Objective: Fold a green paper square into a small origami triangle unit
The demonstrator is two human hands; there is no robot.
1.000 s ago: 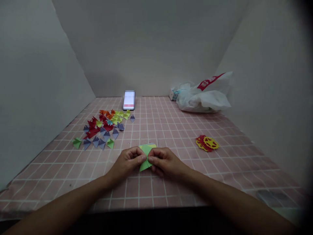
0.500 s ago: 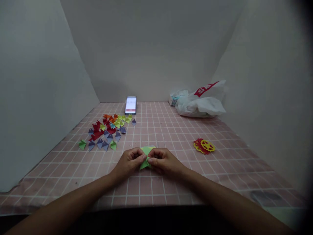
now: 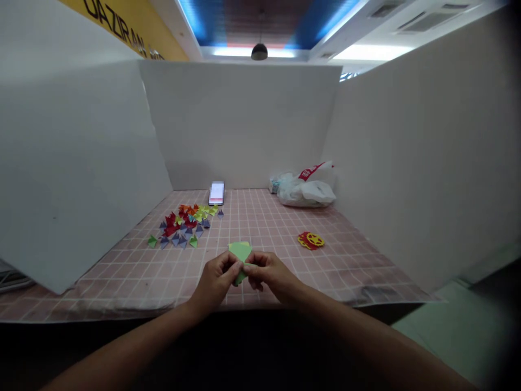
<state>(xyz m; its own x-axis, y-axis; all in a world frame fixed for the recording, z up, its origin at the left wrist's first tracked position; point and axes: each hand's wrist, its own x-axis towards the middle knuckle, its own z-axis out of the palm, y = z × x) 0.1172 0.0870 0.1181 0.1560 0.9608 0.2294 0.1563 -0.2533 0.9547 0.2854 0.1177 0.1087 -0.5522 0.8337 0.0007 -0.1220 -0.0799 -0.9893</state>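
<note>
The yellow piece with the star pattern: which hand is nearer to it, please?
Right. The right hand is left of the yellow piece and lower in the view; the left hand is farther left, past the right hand.

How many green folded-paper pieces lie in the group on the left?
2: one green folded-paper piece at the near left corner of the multicoloured folded-paper group, another at its near right. Overlapping pieces may hide more.

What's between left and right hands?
Green paper, seen in the head view: the left hand and right hand pinch it from either side, fingertips close together.
</note>
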